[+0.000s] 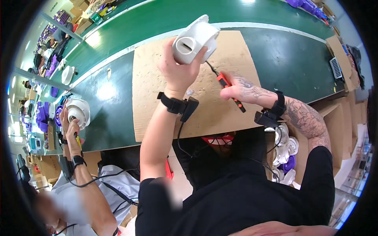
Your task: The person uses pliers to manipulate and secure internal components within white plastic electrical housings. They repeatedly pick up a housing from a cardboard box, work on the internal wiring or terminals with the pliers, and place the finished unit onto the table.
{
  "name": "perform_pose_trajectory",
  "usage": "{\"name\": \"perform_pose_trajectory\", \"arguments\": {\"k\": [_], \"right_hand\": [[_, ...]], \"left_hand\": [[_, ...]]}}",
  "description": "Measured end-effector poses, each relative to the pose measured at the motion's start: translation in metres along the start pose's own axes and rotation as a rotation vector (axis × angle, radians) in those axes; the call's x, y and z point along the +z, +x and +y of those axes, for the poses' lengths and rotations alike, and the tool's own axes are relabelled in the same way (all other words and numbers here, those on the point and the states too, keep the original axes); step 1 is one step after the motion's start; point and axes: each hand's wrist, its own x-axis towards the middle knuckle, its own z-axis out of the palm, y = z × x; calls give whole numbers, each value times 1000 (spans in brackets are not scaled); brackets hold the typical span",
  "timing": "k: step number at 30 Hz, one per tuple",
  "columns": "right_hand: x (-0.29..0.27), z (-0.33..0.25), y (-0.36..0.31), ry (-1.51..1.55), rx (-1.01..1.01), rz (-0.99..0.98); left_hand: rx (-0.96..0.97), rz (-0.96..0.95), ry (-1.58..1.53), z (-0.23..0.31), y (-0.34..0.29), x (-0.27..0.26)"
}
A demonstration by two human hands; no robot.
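Observation:
My left hand (179, 74) holds up a white plastic housing (205, 35) above a cardboard sheet (157, 114). The housing has a flared rim and a round collar with a dark slot. My fingers wrap around its lower part. In my right hand (243, 89) is a slim tool (223, 80) with a red and black handle, gripped between thumb and fingers. Its thin dark end points up and left, close to the housing's lower right side. Whether the tip touches the housing, I cannot tell.
Under the cardboard runs a green work surface (283, 59). At the left, a co-worker's hands (71, 135) hold a similar white part (78, 113) and a yellow and black tool. White and purple parts fill a carton (289, 157) below right. An open cardboard box (341, 65) stands far right.

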Motion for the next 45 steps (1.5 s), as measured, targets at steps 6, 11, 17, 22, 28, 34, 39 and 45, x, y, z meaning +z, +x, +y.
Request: {"name": "perform_pose_trajectory", "arguments": {"k": [6,11,17,22,28,34,39,45], "right_hand": [[-12,-5,14,139,168,-52],[-16,-7,11,196,221,-214],[-35,-4,-4,573,469,-410],[-38,26,-49,826,187,-673],[-54,16,-49,78,119,-174],[-68,-14,-69,-854,-475,384],[-77,-66,-76,-1274,-463,463],[-77,-78,-72,-1409,-535,459]], "left_hand": [[-107,-37,-50,-13,7,-9],[87,-119,125,-21,6,-13],[193,-19,242,-32,10,-14],[-212,415,152,-64,49,-62],[-649,268,-690,-55,41,-43],[-916,-87,-813,-38,22,-18],[-1079,-335,-759,-19,16,-21],[-1050,-466,-740,-24,8,-14]]}}
